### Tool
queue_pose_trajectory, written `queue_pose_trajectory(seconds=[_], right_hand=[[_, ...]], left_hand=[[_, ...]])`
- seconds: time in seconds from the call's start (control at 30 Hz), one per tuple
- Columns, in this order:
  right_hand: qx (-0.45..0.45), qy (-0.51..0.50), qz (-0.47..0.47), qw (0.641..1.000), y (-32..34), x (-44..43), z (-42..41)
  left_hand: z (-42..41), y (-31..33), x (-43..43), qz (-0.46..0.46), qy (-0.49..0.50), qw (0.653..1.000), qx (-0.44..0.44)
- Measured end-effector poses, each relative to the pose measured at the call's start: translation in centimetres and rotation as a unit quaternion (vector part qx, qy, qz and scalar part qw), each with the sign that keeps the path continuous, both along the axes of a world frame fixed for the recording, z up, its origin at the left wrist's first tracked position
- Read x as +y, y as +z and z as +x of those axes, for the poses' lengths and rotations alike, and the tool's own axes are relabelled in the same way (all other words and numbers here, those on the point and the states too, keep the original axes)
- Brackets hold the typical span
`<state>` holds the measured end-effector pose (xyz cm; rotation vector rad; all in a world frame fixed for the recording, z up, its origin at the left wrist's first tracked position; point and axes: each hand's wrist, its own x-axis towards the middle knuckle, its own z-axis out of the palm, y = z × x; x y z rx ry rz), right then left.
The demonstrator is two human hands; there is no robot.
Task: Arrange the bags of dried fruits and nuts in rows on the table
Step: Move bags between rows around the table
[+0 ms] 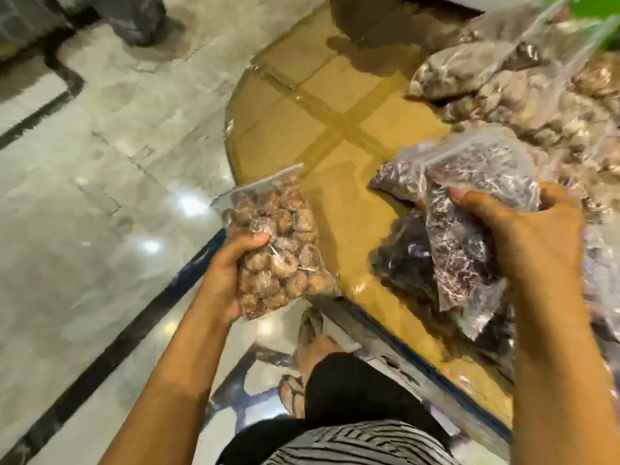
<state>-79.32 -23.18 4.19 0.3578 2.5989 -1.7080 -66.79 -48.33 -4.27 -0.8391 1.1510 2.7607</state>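
Observation:
My left hand (224, 280) grips a clear bag of brown round dried fruits (278, 243), held just off the table's near left corner. My right hand (523, 236) clutches a clear bag of dark purple dried fruit (469, 182) from above, over the table's right side. Under it lies another dark bag (412, 266) on the table. The table (322, 115) is covered in brown cardboard with shiny tape strips. A heap of further bags of pale nuts (523, 102) fills the table's far right.
Glossy grey tiled floor (100, 162) with black inlay lines lies to the left. My feet in sandals (302, 364) stand by the table's blue-edged front. A green object (597, 15) shows at the top right corner.

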Motion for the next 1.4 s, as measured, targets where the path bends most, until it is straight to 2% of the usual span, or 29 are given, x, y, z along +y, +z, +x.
queue_pose_trajectory(seconds=[0.23,0.4,0.53,0.63,0.7,0.83,0.9,0.97,1.1,1.13,1.2,1.23,1.33,1.37,1.4], right_hand=[[0.034,-0.105,0.023,0.994,0.4,-2.6,-7.9],[-0.006,-0.169,0.056,0.984,-0.3,-3.9,-9.7],[-0.033,-0.245,0.076,0.966,-0.7,-4.8,-8.7],[-0.045,-0.324,0.081,0.941,-1.0,-6.1,-7.7],[-0.065,-0.407,0.1,0.906,-1.2,-7.7,-6.9],[-0.072,-0.508,0.092,0.853,-1.6,-12.2,-5.3],[-0.084,-0.55,0.083,0.827,-2.1,-14.5,-4.5],[-0.086,-0.584,0.069,0.805,-3.0,-16.5,-3.5],[-0.092,-0.628,0.033,0.772,-4.4,-18.7,-1.5],[-0.093,-0.637,0.026,0.765,-4.6,-19.2,-1.3],[-0.095,-0.658,0.015,0.747,-4.9,-20.1,-1.0],[-0.093,-0.667,0.009,0.739,-5.2,-20.4,-0.9],[-0.098,-0.675,-0.005,0.731,-5.5,-21.0,-0.9],[-0.102,-0.676,-0.01,0.729,-5.6,-21.0,-0.9],[-0.104,-0.679,-0.013,0.726,-5.6,-21.1,-1.0]], left_hand=[[-12.7,0.2,-4.2,-0.066,-0.109,0.991,-0.041],[-20.1,0.7,-6.2,-0.112,-0.176,0.975,-0.081],[-26.2,0.3,-6.9,-0.152,-0.285,0.944,-0.06],[-30.6,0.0,-6.8,-0.201,-0.391,0.898,-0.005],[-33.9,0.1,-6.3,-0.245,-0.475,0.844,0.056],[-39.4,1.9,-4.1,-0.332,-0.611,0.699,0.163],[-41.8,2.5,-2.0,-0.36,-0.651,0.633,0.215],[-43.6,3.0,0.6,-0.384,-0.696,0.548,0.262],[-43.7,3.7,5.3,-0.408,-0.747,0.412,0.326],[-43.4,3.6,6.1,-0.416,-0.743,0.394,0.347],[-42.7,3.3,6.8,-0.457,-0.711,0.383,0.373],[-42.1,3.1,6.7,-0.494,-0.675,0.383,0.392],[-41.2,1.5,5.4,-0.58,-0.58,0.353,0.45],[-40.8,1.3,4.7,-0.582,-0.561,0.364,0.462],[-40.4,1.2,3.9,-0.577,-0.538,0.393,0.472]])
